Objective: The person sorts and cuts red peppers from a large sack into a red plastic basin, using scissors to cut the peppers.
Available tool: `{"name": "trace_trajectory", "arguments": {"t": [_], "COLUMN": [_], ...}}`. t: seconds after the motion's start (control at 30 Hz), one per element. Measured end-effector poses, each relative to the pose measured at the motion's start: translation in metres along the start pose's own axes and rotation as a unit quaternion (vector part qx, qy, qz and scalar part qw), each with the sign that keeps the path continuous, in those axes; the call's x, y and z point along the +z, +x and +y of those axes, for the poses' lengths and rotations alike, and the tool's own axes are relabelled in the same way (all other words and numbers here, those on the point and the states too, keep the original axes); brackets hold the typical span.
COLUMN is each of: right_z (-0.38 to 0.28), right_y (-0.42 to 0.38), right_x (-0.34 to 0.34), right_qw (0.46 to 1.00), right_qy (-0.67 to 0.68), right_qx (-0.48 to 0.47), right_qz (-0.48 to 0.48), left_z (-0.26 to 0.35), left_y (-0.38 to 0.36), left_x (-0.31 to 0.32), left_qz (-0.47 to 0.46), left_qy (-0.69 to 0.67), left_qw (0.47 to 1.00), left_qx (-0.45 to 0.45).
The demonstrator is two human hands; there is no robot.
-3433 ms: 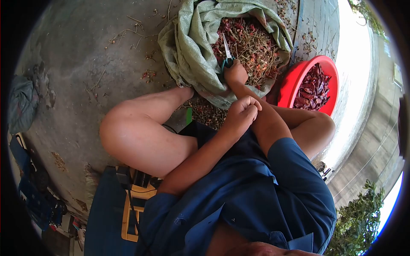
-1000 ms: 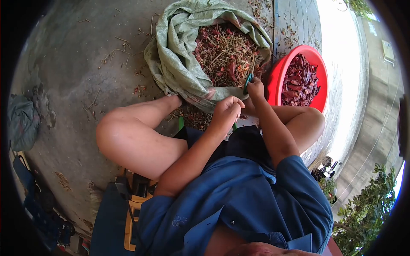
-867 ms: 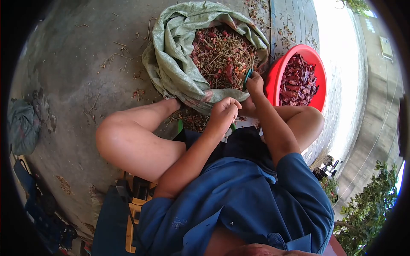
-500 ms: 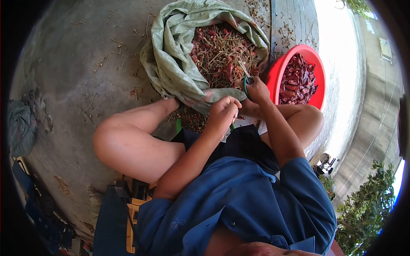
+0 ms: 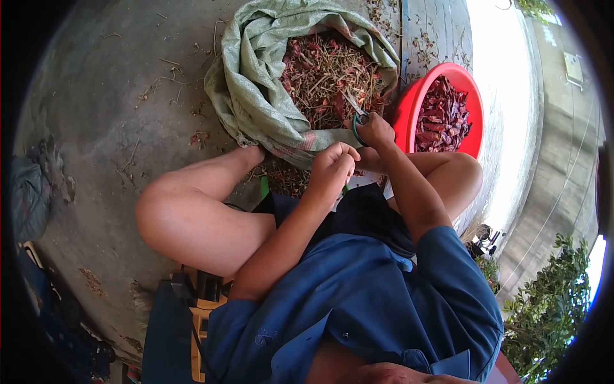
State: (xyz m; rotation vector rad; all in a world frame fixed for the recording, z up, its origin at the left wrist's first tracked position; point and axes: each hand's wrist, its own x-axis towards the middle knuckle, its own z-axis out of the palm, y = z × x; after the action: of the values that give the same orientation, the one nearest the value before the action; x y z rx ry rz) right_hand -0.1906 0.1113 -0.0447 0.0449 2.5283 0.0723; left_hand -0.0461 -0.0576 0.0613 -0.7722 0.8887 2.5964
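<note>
My right hand (image 5: pixel 377 131) is closed round the handles of teal-handled scissors (image 5: pixel 358 123), whose blades point up and left over the near edge of the sack's contents. Lower and to the left, my left hand (image 5: pixel 334 168) is closed, fingers curled together; what it holds, if anything, is hidden. Both hands are close to the near rim of a pale green woven sack (image 5: pixel 246 83). Dried stems and red chilli pieces (image 5: pixel 329 77) fill its opening. To the right, a red basin (image 5: pixel 409 105) contains dark red dried chillies (image 5: pixel 442 118).
My bent legs flank the near side of the sack. Stem scraps lie on the grey concrete floor (image 5: pixel 96 128). A dark bundle (image 5: pixel 29 198) is at the far left, a leafy plant (image 5: pixel 553 307) at lower right, and wooden slats (image 5: pixel 197 320) show at lower left.
The scissors and my right hand have shifted slightly left and up. My left hand stays closed in nearly the same place. The whole view has shifted a little.
</note>
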Motion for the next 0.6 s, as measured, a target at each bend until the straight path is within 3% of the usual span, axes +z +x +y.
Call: {"name": "trace_trajectory", "arguments": {"t": [0.6], "right_z": [0.0033], "right_y": [0.0030], "right_x": [0.0002], "right_qw": [1.000], "right_qy": [-0.014], "right_qx": [0.000], "right_qz": [0.014], "left_z": [-0.0006], "left_y": [-0.0003], "left_x": [0.0002], "left_qz": [-0.009], "left_qy": [0.005], "left_qw": [1.000], "left_qx": [-0.001]}}
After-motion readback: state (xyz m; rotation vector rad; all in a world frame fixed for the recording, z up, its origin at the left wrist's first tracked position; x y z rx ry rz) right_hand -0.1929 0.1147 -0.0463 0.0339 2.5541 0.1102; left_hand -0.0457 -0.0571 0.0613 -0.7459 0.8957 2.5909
